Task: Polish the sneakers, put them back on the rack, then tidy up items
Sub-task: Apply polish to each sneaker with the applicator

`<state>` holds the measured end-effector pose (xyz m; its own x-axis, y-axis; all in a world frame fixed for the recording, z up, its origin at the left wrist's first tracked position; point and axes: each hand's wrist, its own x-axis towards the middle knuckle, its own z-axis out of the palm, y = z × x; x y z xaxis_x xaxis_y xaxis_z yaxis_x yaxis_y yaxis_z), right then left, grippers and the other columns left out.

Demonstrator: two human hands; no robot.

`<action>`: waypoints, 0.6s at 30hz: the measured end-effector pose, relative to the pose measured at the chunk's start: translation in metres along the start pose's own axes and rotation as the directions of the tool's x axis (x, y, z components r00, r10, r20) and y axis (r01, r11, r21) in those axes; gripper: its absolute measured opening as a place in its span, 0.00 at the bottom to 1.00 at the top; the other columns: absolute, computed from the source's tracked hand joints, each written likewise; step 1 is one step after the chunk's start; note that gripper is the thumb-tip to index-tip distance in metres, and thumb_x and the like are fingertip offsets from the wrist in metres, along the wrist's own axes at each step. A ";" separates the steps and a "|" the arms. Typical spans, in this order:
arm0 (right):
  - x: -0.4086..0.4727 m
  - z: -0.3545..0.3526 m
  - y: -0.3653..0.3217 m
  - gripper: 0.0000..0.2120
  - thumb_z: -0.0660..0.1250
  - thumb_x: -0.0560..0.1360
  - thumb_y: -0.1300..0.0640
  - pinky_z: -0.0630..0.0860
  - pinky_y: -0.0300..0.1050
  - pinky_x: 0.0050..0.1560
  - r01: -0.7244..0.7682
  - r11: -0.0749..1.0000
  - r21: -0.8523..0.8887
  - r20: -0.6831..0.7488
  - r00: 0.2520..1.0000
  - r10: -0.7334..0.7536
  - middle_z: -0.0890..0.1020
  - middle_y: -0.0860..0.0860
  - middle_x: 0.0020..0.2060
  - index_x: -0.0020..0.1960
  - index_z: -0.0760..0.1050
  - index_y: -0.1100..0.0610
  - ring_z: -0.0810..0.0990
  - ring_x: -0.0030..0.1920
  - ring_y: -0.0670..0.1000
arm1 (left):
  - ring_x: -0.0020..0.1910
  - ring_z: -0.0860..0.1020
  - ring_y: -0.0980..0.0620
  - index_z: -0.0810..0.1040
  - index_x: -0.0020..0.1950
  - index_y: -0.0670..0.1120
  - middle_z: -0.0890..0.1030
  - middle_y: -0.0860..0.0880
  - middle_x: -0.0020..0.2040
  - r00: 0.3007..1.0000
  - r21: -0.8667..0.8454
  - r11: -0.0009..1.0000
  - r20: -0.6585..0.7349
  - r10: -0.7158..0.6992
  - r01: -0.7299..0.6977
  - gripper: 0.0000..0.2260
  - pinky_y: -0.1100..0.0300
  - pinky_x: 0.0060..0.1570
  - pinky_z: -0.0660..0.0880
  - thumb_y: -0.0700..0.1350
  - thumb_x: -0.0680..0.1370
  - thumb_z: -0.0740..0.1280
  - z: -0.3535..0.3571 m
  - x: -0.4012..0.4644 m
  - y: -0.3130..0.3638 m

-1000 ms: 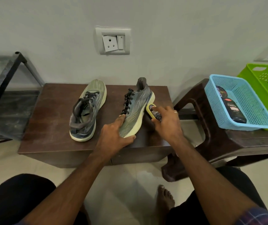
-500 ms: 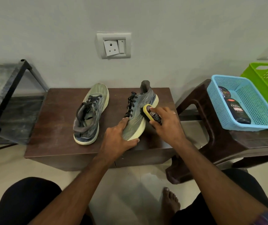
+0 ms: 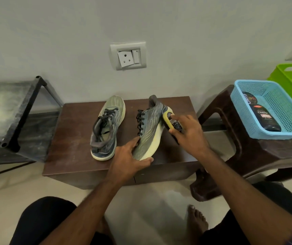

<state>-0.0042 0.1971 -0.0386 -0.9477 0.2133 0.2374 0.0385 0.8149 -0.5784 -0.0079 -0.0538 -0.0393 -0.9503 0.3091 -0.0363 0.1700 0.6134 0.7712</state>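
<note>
Low brown table (image 3: 74, 135): 2 sneakers — left (image 3: 106, 128) flat, right (image 3: 150, 128) tilted.

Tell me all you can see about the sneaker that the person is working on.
The held sneaker is a grey-green running shoe with wavy pale lines, black laces and a thick cream sole. It is tipped onto its side on the brown table, heel toward the wall, toe toward the person. The left hand grips its toe end, thumb on the upper. The right hand presses a yellow sponge applicator against the sole near the heel.
</note>
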 end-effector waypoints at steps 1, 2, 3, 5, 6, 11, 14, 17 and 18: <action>-0.002 -0.002 -0.009 0.22 0.74 0.73 0.51 0.74 0.43 0.52 0.090 0.996 0.027 0.034 0.995 -0.091 0.76 0.49 0.55 0.66 0.75 0.47 0.73 0.55 0.49 | 0.59 0.78 0.57 0.72 0.73 0.48 0.81 0.52 0.61 1.000 0.006 1.000 0.016 0.000 0.000 0.44 0.59 0.60 0.76 0.63 0.60 0.76 -0.002 -0.001 0.000; -0.004 -0.002 -0.017 0.22 0.73 0.73 0.50 0.70 0.38 0.52 0.178 0.983 0.046 0.082 0.980 -0.181 0.76 0.48 0.55 0.66 0.75 0.48 0.72 0.55 0.47 | 0.59 0.78 0.57 0.72 0.73 0.49 0.80 0.53 0.61 1.000 0.012 1.000 0.027 0.001 -0.002 0.44 0.58 0.60 0.76 0.64 0.60 0.76 -0.003 -0.001 0.000; -0.006 0.000 -0.024 0.22 0.73 0.74 0.49 0.67 0.36 0.53 0.254 0.966 0.054 0.125 0.958 -0.259 0.77 0.47 0.55 0.66 0.75 0.48 0.72 0.54 0.47 | 0.59 0.77 0.57 0.72 0.72 0.50 0.80 0.54 0.61 1.000 0.011 1.000 0.027 0.002 -0.002 0.43 0.58 0.59 0.76 0.63 0.60 0.76 -0.003 0.000 0.001; -0.009 0.009 -0.030 0.22 0.72 0.74 0.48 0.66 0.36 0.54 0.307 0.950 0.053 0.161 0.937 -0.311 0.76 0.46 0.53 0.66 0.76 0.48 0.73 0.53 0.47 | 0.57 0.77 0.57 0.72 0.70 0.52 0.80 0.56 0.58 1.000 0.001 1.000 -0.011 -0.014 0.014 0.42 0.58 0.57 0.77 0.63 0.59 0.78 0.000 0.002 0.006; -0.009 0.012 -0.029 0.22 0.72 0.74 0.48 0.67 0.38 0.54 0.295 0.954 0.048 0.159 0.941 -0.299 0.76 0.46 0.52 0.66 0.76 0.48 0.73 0.53 0.48 | 0.55 0.77 0.57 0.72 0.68 0.52 0.79 0.58 0.55 0.999 -0.013 0.999 -0.039 -0.030 0.029 0.41 0.58 0.55 0.76 0.63 0.59 0.79 0.003 0.002 0.010; -0.012 0.007 -0.030 0.21 0.73 0.73 0.51 0.66 0.33 0.51 0.385 0.922 0.034 0.197 0.902 -0.384 0.76 0.50 0.53 0.65 0.78 0.51 0.71 0.50 0.46 | 0.49 0.81 0.58 0.74 0.61 0.57 0.82 0.60 0.49 0.996 -0.043 0.998 -0.076 -0.040 0.037 0.35 0.55 0.50 0.79 0.66 0.58 0.78 0.017 0.004 0.018; -0.002 0.008 -0.023 0.21 0.72 0.74 0.51 0.73 0.44 0.53 0.262 0.963 -0.054 0.177 0.952 -0.249 0.77 0.51 0.54 0.67 0.76 0.50 0.73 0.51 0.50 | 0.55 0.80 0.54 0.73 0.68 0.52 0.82 0.54 0.58 0.998 0.022 0.999 -0.048 -0.030 0.031 0.41 0.54 0.55 0.78 0.65 0.59 0.79 0.016 0.006 0.015; 0.003 0.007 -0.025 0.22 0.71 0.76 0.53 0.76 0.54 0.55 0.015 0.983 -0.185 0.042 0.999 -0.008 0.76 0.54 0.55 0.68 0.74 0.48 0.73 0.54 0.55 | 0.59 0.78 0.52 0.69 0.73 0.49 0.80 0.50 0.64 0.999 0.075 0.997 -0.027 -0.027 0.029 0.47 0.54 0.58 0.77 0.64 0.59 0.79 0.014 0.006 0.019; 0.003 0.006 -0.026 0.22 0.71 0.76 0.52 0.76 0.53 0.55 -0.039 0.976 -0.213 0.002 0.999 0.040 0.76 0.54 0.55 0.69 0.74 0.48 0.73 0.55 0.55 | 0.59 0.78 0.51 0.68 0.74 0.48 0.79 0.50 0.64 0.999 0.072 0.997 -0.026 -0.028 0.029 0.47 0.54 0.59 0.77 0.63 0.60 0.80 0.013 0.006 0.020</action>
<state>-0.0103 0.1734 -0.0271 -0.9459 0.2450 0.2125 0.1420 0.9020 -0.4077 -0.0068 -0.0304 -0.0325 -0.9612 0.2728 -0.0408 0.1603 0.6728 0.7223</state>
